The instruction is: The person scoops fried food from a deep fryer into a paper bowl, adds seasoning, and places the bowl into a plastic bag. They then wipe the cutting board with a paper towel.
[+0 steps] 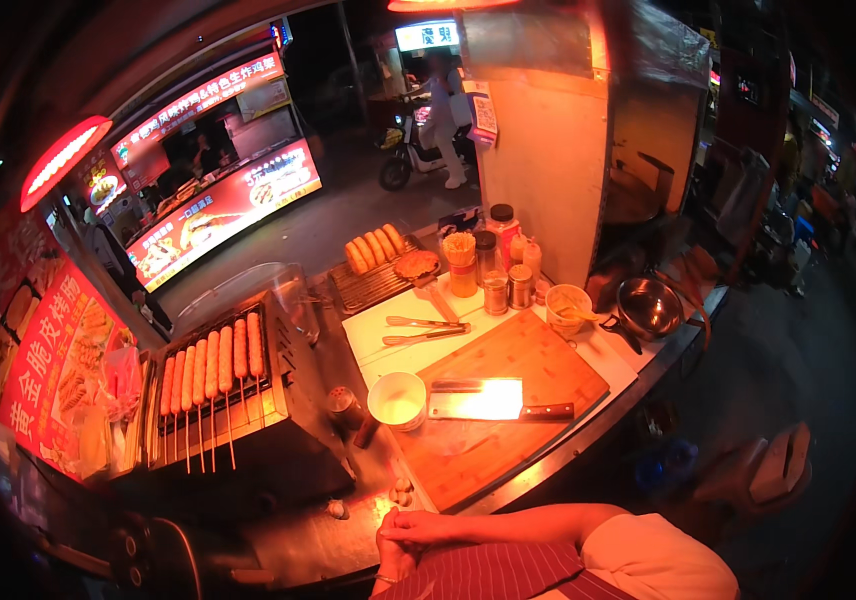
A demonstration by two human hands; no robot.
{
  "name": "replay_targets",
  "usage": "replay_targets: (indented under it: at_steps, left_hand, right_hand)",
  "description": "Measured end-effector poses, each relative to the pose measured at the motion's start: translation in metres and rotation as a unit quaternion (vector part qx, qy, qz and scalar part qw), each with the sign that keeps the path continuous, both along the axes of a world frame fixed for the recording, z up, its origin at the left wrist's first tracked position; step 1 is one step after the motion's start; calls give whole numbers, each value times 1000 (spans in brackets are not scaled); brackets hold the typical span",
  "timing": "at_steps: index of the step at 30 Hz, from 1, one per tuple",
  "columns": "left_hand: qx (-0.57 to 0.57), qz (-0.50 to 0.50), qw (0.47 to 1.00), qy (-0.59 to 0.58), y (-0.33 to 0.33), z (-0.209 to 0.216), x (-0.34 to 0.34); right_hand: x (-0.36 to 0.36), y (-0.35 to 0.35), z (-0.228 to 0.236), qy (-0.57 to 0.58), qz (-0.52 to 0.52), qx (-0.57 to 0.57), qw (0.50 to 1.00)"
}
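Note:
At the near edge of the counter, my left hand (394,556) and my right hand (424,528) are brought together, fingers closed against each other. Anything between them is too small or hidden to make out. Just beyond lie several garlic cloves (401,492), and a garlic bulb (338,509) sits to the left of them. A cleaver (478,399) rests flat on the wooden cutting board (468,462), its blade glaring in the light. Beside its blade stands a white tub (397,400). Metal tongs (426,332) lie on the white board behind.
Skewered sausages (210,362) lie on a grill (278,400) at left. Behind are a rack of sausages (373,248), a cup of sticks (460,265) and seasoning jars (520,286). A metal bowl (648,307) stands at right, near a white bucket (568,308). A shaker (344,405) stands beside the grill.

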State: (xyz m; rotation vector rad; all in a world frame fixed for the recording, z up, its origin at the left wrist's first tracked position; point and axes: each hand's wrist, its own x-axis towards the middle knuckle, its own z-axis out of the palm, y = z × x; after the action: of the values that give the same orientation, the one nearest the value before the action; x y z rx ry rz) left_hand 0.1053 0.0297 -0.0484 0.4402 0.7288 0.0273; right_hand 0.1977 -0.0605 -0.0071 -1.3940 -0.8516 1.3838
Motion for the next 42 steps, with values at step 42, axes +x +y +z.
replay_targets:
  at_steps: [42]
  left_hand:
    - [24,185,982,21,2,18,-5]
  right_hand:
    - [7,38,-51,-92,130,43,986]
